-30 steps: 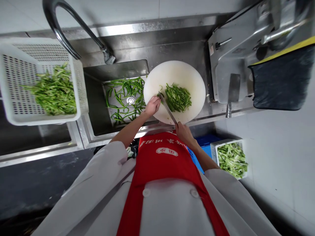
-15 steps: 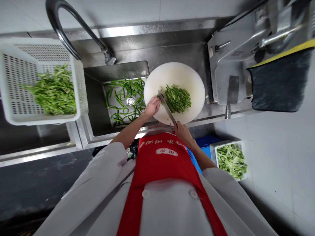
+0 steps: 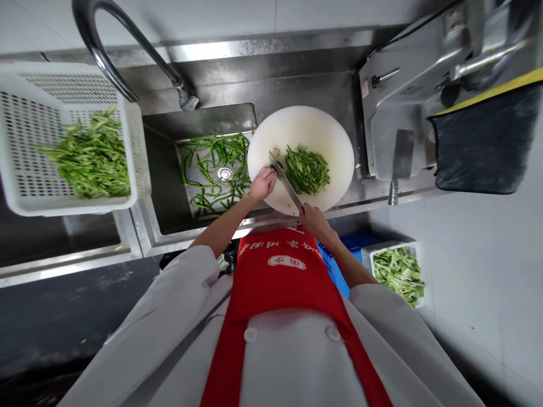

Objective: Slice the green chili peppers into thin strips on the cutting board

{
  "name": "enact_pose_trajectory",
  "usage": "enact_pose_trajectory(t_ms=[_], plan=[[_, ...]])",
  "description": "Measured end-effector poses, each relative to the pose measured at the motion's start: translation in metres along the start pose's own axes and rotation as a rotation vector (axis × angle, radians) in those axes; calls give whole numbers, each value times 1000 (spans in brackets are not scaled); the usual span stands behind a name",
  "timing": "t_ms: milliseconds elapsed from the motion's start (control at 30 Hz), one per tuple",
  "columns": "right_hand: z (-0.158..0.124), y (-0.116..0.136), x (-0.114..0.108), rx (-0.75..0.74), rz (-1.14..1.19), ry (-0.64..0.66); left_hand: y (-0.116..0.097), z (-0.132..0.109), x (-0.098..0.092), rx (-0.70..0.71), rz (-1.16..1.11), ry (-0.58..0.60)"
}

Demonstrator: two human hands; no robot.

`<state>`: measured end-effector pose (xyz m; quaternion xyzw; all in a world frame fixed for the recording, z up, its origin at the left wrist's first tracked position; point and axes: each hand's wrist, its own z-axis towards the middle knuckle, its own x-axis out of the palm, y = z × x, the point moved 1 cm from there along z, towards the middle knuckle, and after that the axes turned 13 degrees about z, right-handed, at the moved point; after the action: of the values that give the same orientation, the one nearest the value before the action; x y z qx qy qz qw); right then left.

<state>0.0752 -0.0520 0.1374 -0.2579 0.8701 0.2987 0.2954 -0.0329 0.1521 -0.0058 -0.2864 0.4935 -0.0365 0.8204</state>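
A round white cutting board (image 3: 314,127) rests on the steel counter beside the sink. A pile of cut green vegetable strips (image 3: 307,169) lies on it. My right hand (image 3: 313,220) grips the handle of a long knife (image 3: 285,185), whose blade slants across the board's left side. My left hand (image 3: 263,183) is curled at the board's left edge, right beside the blade; whatever its fingers press is hidden.
The sink (image 3: 169,169) holds long green stalks (image 3: 214,164) around the drain, under a curved tap (image 3: 127,51). A white perforated basket (image 3: 17,141) of cut greens stands left. A steel machine (image 3: 407,85) stands right. Below are a small white crate of greens (image 3: 399,271) and a blue crate (image 3: 339,265).
The knife and my right hand have shifted slightly left towards my left hand; the vegetable pile and board stay put.
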Motion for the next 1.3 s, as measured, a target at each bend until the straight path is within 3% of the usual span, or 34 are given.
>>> enact_pose_trajectory(t_ms=[233,533,800,1033,1133,1233,1300], plan=[[7,-6,-5,-79,16,-8,0,-1,1,-7,7,0],[23,-10,2,-26,35,19,13,2,-7,-45,-13,-17],[9,-18,-10,-97,29,-12,14,6,-10,-15,7,30],[38,-9,-12,-91,74,42,8,5,-14,-52,4,60],[26,-18,-26,-122,79,0,11,13,-22,-96,2,2],[-5,-35,-36,-86,50,-75,22,37,-27,-208,34,-71],[-25,-46,-35,-76,16,-61,30,60,-23,-174,47,15]])
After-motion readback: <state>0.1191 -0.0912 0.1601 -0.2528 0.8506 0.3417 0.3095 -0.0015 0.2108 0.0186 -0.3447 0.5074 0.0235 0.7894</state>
